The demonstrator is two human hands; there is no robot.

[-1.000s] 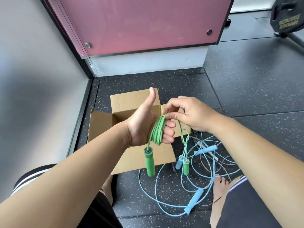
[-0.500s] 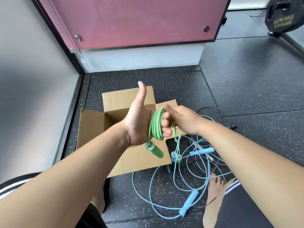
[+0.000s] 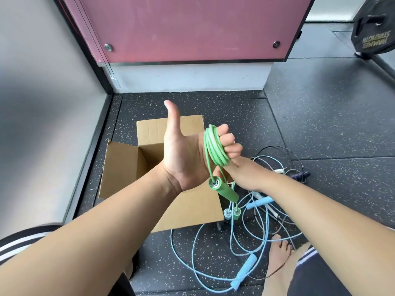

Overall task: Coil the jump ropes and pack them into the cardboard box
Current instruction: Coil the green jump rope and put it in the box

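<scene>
Looping round the curled fingers of the left hand [image 3: 186, 154], the green jump rope [image 3: 214, 149] sits as a tight coil held above the open cardboard box [image 3: 119, 169], with the thumb pointing up and the palm facing the camera. 1 green handle [image 3: 224, 190] hangs just below the palm, tilted toward the near right. The other green handle [image 3: 236, 212] dangles lower on its cord, over the box's near right corner. The right hand [image 3: 243, 175] reaches in under the coil from the right, its fingers hidden behind the left hand and the rope, so whether it grasps anything cannot be told. On the dark speckled floor [image 3: 320, 124] to the right of the box lies a loose tangle of light blue jump ropes [image 3: 243, 272], with a dark rope [image 3: 299, 176] farther back. A bare foot [image 3: 277, 259] rests at the near right edge of the tangle.
</scene>
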